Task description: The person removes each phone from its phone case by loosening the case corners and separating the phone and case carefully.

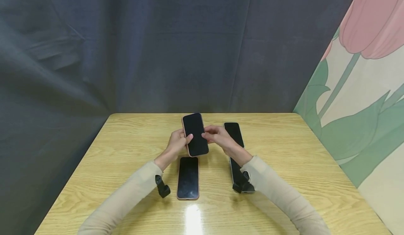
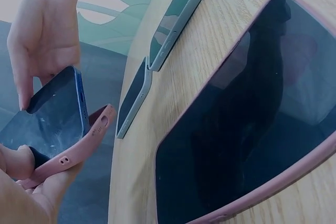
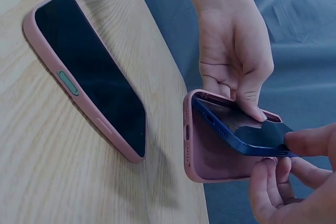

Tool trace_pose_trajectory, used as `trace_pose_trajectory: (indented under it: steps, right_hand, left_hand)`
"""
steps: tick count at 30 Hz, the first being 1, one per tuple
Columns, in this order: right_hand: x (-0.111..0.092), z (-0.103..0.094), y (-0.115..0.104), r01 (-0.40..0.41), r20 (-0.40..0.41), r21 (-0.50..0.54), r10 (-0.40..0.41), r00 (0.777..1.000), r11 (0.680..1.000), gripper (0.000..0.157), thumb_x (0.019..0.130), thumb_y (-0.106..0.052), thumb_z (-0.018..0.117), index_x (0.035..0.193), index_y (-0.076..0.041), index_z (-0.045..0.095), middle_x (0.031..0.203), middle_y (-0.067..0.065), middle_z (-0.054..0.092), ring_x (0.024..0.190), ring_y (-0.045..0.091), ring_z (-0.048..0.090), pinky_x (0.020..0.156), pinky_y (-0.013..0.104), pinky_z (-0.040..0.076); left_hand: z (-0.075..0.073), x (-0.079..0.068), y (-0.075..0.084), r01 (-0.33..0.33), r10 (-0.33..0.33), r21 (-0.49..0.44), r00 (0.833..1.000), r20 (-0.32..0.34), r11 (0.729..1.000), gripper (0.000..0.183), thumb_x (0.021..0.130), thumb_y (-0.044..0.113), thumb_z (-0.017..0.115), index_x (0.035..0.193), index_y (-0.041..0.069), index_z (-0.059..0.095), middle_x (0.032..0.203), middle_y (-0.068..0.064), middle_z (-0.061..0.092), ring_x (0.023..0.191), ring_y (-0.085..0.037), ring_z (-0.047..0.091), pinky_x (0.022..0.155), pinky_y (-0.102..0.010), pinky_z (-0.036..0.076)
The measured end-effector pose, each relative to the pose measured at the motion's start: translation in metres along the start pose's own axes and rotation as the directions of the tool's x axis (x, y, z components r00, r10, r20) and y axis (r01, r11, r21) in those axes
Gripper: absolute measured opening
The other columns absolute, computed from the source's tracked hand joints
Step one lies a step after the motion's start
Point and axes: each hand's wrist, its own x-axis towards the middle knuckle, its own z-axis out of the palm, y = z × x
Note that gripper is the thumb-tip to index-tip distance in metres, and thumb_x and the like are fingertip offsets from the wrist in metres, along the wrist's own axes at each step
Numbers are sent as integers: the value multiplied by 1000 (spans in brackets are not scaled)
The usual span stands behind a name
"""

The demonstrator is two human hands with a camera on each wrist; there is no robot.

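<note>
Above the table, a dark-screened blue phone (image 3: 257, 132) sits tilted partly out of a pink phone case (image 3: 207, 153), one long side lifted clear. My left hand (image 1: 176, 142) holds the case from the left, its thumb pressing on the screen. From the right, my right hand (image 1: 220, 136) pinches the raised edge of the blue phone, thumb on the glass; its other fingers are at the case's side. Directly below on the table lies another phone (image 1: 188, 179) in a pink case, screen up.
To the right, two more phones lie screen up in a column: a far phone (image 1: 234, 134) and a near phone (image 1: 237, 175), partly hidden by the right arm. Behind the wooden table (image 1: 132, 133) hangs a dark curtain (image 1: 189, 52); a tulip-patterned wall (image 1: 359, 122) stands at right.
</note>
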Motion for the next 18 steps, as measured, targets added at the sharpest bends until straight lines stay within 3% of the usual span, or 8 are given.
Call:
trace_pose_trajectory:
  steps: [6, 18]
  right_hand:
    - [-2, 1, -3, 8, -7, -29, -8, 1000, 1000, 23, 97, -6, 61, 116, 7, 62, 107, 13, 64, 92, 20, 60, 86, 39, 56]
    - [-2, 3, -4, 38, -36, -30, -39, 999, 999, 24, 95, -2, 62, 115, 11, 62, 102, 18, 70, 86, 17, 66, 78, 36, 58]
  left_hand:
    - [1, -1, 0, 9, -9, -10, 1000, 7, 1000, 31, 100, 3, 55, 130, -6, 56, 114, -26, 67, 95, -31, 69, 83, -45, 57]
    - [0, 0, 0, 27, -27, -8, 999, 36, 1000, 33, 101, -4, 47, 134, -9, 51, 121, -30, 62, 102, -35, 66, 90, -52, 52]
